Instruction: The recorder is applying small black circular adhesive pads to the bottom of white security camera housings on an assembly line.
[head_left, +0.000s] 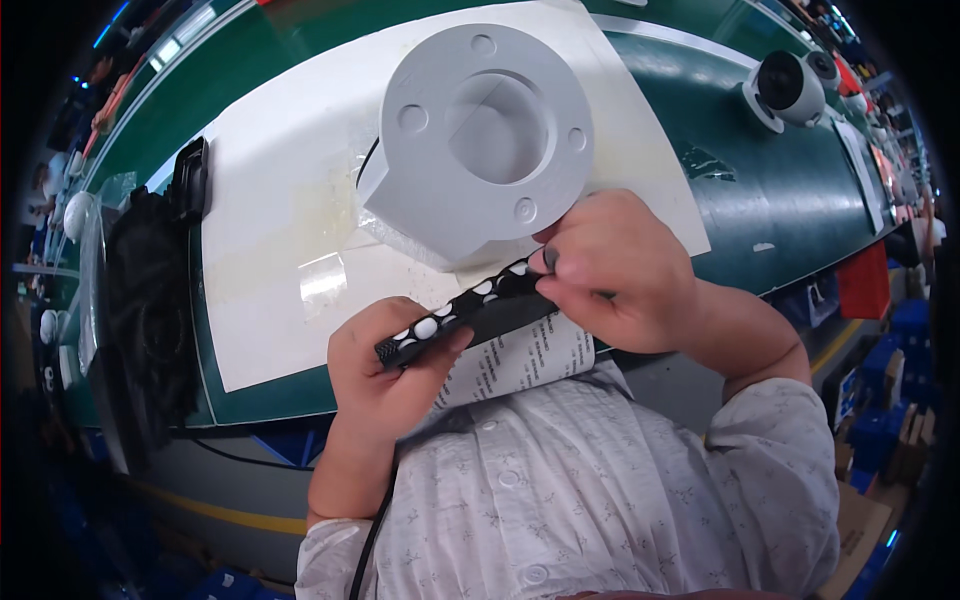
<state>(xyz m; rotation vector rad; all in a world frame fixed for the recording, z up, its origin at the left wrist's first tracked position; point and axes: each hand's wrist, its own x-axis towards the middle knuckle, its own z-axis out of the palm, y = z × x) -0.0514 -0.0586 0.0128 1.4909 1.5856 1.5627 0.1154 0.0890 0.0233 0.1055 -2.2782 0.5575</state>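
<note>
Strip point(470, 305) of black colour, with white round spots along it, is held aslant between the left hand point(385, 350) and the right hand point(625, 270). The left hand is wrapped around its nearer end, with the thumb on the near side. The right hand is pinching at its other end, the fingers folded; what exactly lies under the fingertips, I cannot tell. Just below the hands, a printed label sheet point(505, 368) hangs by the person's shirt point(560, 480). Beyond the hands, a white plastic ring-shaped housing point(430, 165) stands on a white sheet point(280, 190), which covers part of the green table point(740, 170). Well to the left of the left hand is a black cloth point(150, 280); far beyond the right hand, a white camera point(790, 88) with black front.
</note>
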